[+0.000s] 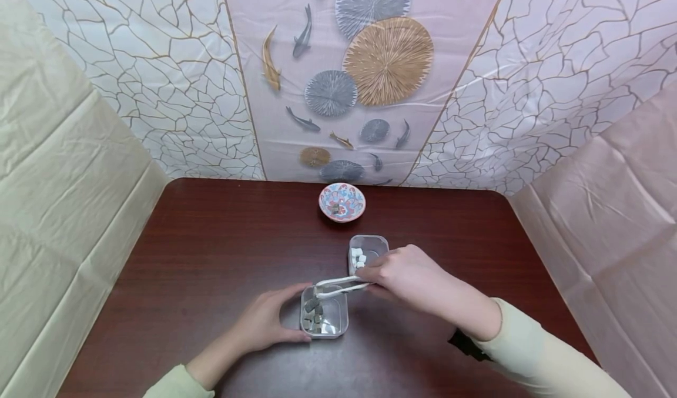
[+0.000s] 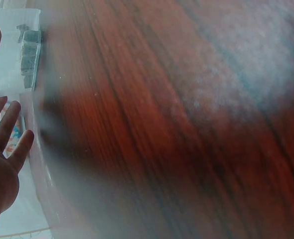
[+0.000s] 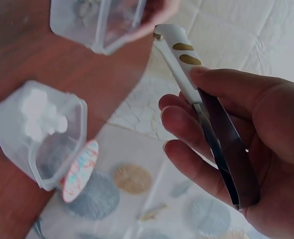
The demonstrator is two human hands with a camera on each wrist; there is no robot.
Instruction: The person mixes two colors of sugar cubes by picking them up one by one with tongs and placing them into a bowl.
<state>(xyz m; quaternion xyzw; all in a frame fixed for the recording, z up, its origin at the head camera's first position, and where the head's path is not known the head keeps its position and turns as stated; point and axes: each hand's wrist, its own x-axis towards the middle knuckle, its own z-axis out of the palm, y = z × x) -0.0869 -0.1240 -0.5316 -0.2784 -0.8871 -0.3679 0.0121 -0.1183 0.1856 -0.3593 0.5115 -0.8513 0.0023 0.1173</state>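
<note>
My right hand (image 1: 407, 274) grips a pair of tweezers (image 3: 224, 142) with dark metal arms and white ends marked with gold. Their tips are over the near clear plastic container (image 1: 344, 326), and a small brownish piece (image 3: 158, 36) shows between them. Grey-brown cubes (image 1: 313, 305) lie along that container's left side. My left hand (image 1: 264, 321) holds the container from the left, thumb at its near corner and index finger at its far corner; the other fingers are spread in the left wrist view. Beyond the right hand, a second clear container (image 1: 378, 244) holds white cubes (image 1: 358, 258).
A patterned bowl (image 1: 351, 201) with a small brownish piece (image 1: 335, 208) inside stands near the back edge of the dark wooden table (image 1: 227, 239). Fabric hangings (image 1: 201, 92) enclose the table at the back and both sides.
</note>
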